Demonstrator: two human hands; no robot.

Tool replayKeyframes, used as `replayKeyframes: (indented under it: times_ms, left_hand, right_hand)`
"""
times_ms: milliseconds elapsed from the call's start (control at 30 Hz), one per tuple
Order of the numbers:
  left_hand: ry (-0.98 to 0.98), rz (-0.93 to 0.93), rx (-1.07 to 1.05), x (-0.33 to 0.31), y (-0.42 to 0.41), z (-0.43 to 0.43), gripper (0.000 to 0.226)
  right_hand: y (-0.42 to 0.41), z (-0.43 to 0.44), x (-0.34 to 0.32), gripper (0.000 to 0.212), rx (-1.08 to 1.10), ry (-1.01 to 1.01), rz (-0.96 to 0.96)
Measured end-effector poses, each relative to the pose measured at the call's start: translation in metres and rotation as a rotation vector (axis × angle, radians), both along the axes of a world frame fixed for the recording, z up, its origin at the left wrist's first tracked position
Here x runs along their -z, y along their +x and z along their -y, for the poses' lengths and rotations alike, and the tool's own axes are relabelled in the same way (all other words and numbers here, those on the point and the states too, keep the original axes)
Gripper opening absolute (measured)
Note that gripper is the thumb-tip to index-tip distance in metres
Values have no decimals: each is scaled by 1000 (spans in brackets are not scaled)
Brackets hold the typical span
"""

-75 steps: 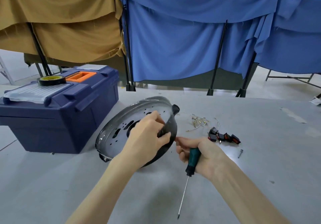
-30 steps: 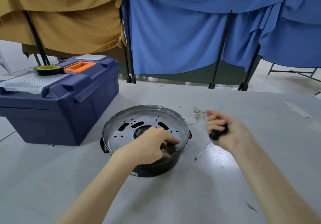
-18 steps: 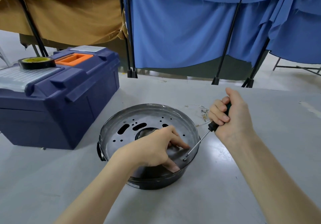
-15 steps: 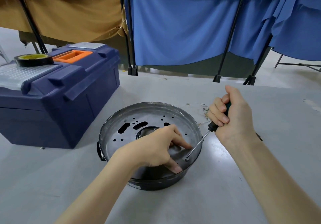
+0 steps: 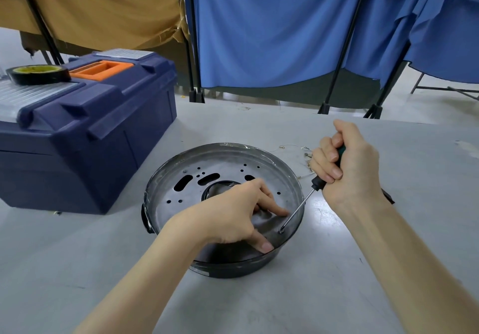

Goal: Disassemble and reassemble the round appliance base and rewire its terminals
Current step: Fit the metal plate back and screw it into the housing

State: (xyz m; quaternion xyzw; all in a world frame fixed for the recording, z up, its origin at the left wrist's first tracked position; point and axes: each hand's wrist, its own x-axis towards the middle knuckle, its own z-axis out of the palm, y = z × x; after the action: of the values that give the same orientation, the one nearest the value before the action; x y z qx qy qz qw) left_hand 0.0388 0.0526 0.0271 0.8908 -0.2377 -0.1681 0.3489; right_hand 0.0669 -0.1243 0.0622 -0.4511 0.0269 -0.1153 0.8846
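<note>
Right grip (image 5: 347,168): closed in a fist round the green handle of the screwdriver (image 5: 300,208), held above the bench just off the right side of the base; thumb on top
Left grip (image 5: 228,217): holding the near rim of the round appliance base (image 5: 166,186); thumb laid over the rim toward the near edge of the bench, fingers curled inside on the metal plate, forefinger stretched out just beside the screwdriver's shaft
Bench (image 5: 259,302): grey and flat; its far edge runs below the curtains
Curtains: blue cloth (image 5: 272,35) behind the far edge in the middle and to the right, tan cloth (image 5: 98,10) to the far left; both hang on black poles
Toolbox (image 5: 85,147): dark blue, lid closed, at the left edge of the bench; orange handle recess (image 5: 101,69) on top
Round appliance base: near the middle of the bench, right of the toolbox and apart from it; open side up, black wall, perforated metal plate inside with slots and small holes
Tape roll (image 5: 37,74): black with a yellow core, lying flat on the toolbox lid
Screwdriver: slants down to the left over the base's right rim; tip touches the plate near the inner wall
Wires (image 5: 303,152): thin loose strands on the bench, just beyond the base, partly hidden by the right grip
</note>
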Motion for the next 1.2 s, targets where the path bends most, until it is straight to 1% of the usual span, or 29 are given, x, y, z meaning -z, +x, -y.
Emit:
replayKeyframes:
  times_ms: [267,333,400,433,500,600,667,733,800,833,900,967,1000,1100,1200]
  left_hand:
    - [15,18,3,0,-1,0,63]
    - [14,22,5,-1,-1,-1,65]
    - [21,36,5,-1,-2,-1,69]
    - [22,44,2,-1,-3,-1,71]
    - [2,50,-13,-1,-4,-1,70]
    - [-45,47,-21,-1,-8,-1,61]
    - [-64,41,-13,0,-8,-2,56]
    - [-101,38,-15,1,-8,-2,47]
    - [-176,29,-28,-1,-9,0,34]
    - [-235,9,-41,-2,-10,1,27]
    - [-354,-13,-78,-5,-12,6,20]
    - [-423,34,-102,-6,-14,12,18]
    - [-467,53,-109,-6,-14,15,17]
    - [-577,38,-144,-6,-18,20,15]
    - [-629,22,-144,-6,-19,20,20]
  right_hand:
    - [-7,-3,-4,45,-18,-57,44]
    - [-11,-6,-7,47,-73,-93,90]
    - [-18,-10,-10,44,-192,-126,156]
    - [-21,-12,-11,41,-250,-166,192]
    - [-28,-13,-12,39,-316,-325,280]
    - [-33,-9,-15,33,-346,-595,440]
    - [-35,-5,-18,27,-346,-690,504]
    - [-38,-4,-19,20,-276,-767,555]
    - [-40,-5,-18,11,-121,-858,594]
    - [-40,-6,-17,10,-24,-916,616]
    - [-39,-9,-15,19,198,-1086,702]
    - [-37,-14,-14,29,411,-1251,803]
    - [-36,-17,-13,33,482,-1295,823]
    - [-35,-25,-14,41,619,-1350,801]
    - [-37,-29,-14,48,718,-1379,774]
